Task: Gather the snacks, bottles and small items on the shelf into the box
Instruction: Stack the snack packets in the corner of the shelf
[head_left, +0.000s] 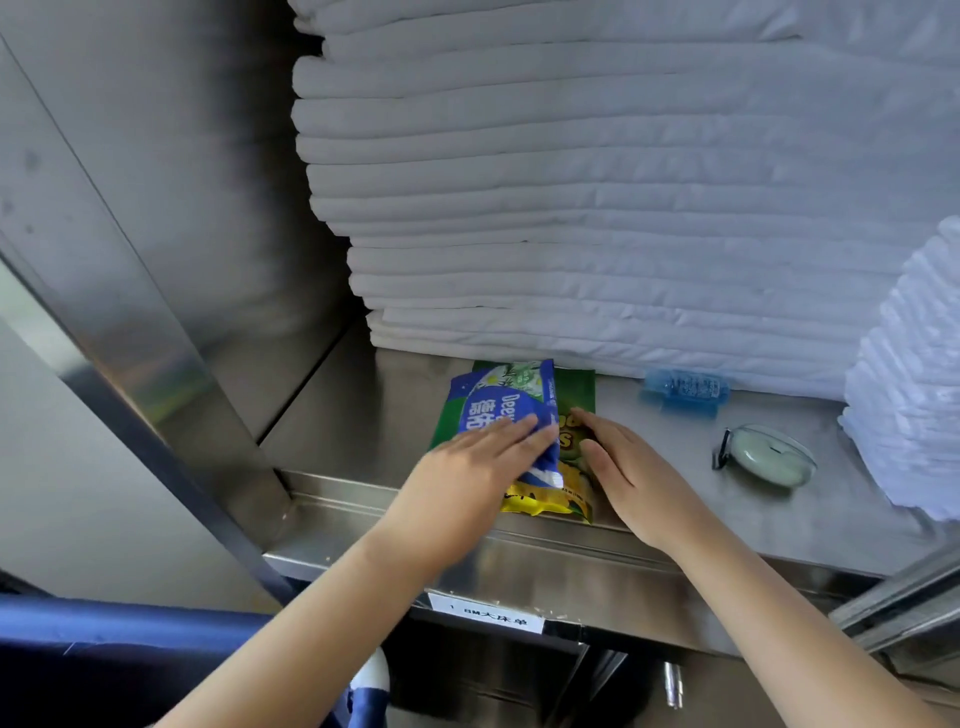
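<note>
A blue tissue pack (506, 410) lies on a green-and-yellow snack bag (563, 467) at the steel shelf (649, 467) front edge. Both look light, soft and slick (the film may slide), so pinch them together at the edges. The left hand (467, 467) lies flat on the pack, fingers open; the right hand (628, 473) rests open on the bag.

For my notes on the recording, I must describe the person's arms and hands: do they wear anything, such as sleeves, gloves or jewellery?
Nothing is worn. The left hand and the right hand are bare, without gloves, rings or a watch. Both forearms are uncovered up to the picture's lower edge; no sleeve shows. No markings are visible.
</note>
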